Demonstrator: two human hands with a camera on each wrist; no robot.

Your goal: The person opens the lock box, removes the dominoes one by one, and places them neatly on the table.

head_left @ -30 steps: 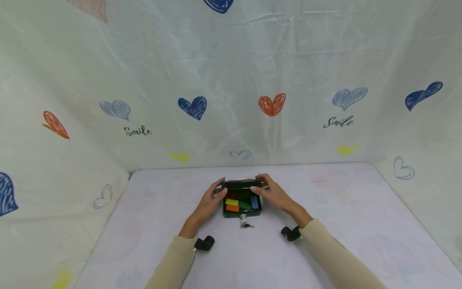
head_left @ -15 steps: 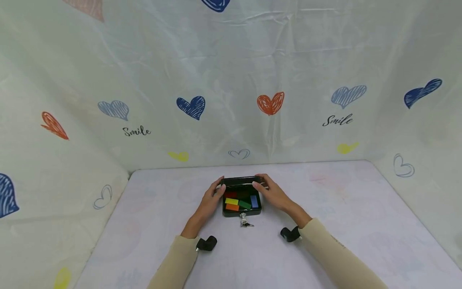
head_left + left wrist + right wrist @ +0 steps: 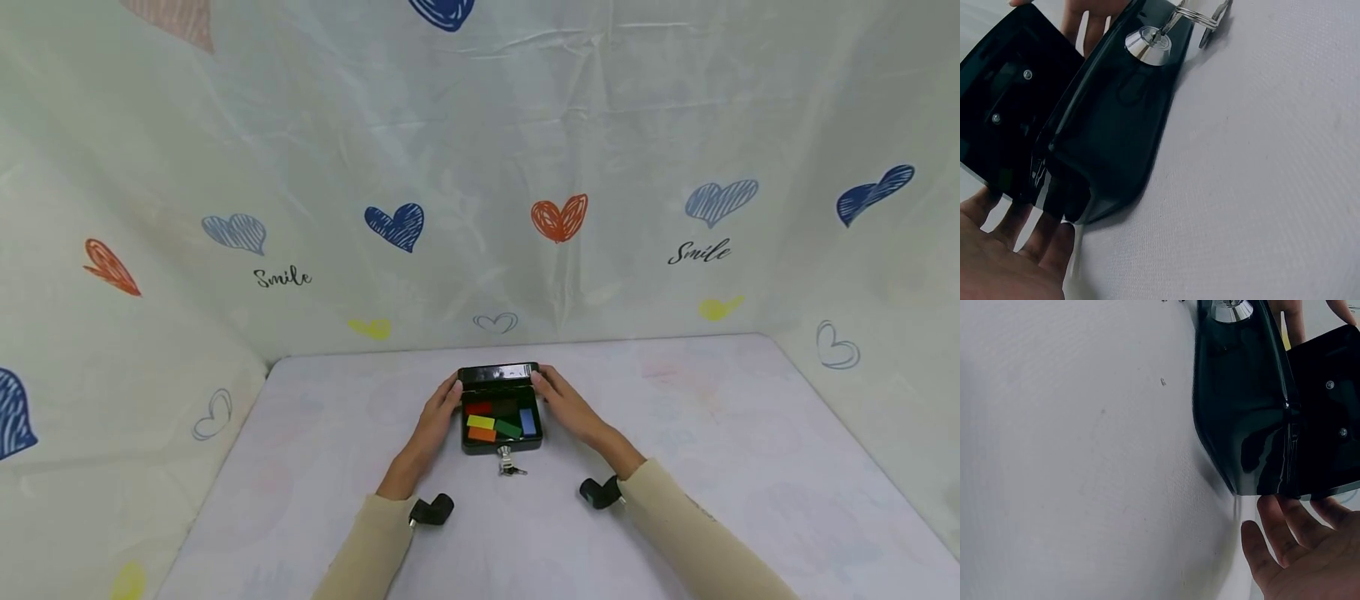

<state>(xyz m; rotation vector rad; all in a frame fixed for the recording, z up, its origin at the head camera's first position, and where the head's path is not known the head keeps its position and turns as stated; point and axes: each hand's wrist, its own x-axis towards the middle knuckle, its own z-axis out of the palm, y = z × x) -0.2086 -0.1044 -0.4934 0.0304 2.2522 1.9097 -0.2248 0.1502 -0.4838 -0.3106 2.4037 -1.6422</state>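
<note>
Left hand (image 3: 429,423), right hand (image 3: 577,410) at opposite sides; open black box (image 3: 480,448) between.

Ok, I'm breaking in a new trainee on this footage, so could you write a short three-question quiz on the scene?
1. Multiple choice: in the head view, which block lies closest to the right wall of the lockbox?
A) yellow
B) blue
C) orange
2. True or false: the lid is closed.
3. Fill in: a key is inserted in the silver-coloured ____ on the lockbox's front.

Key:
1. B, the blue block.
2. False; it stands open.
3. lock.
</note>
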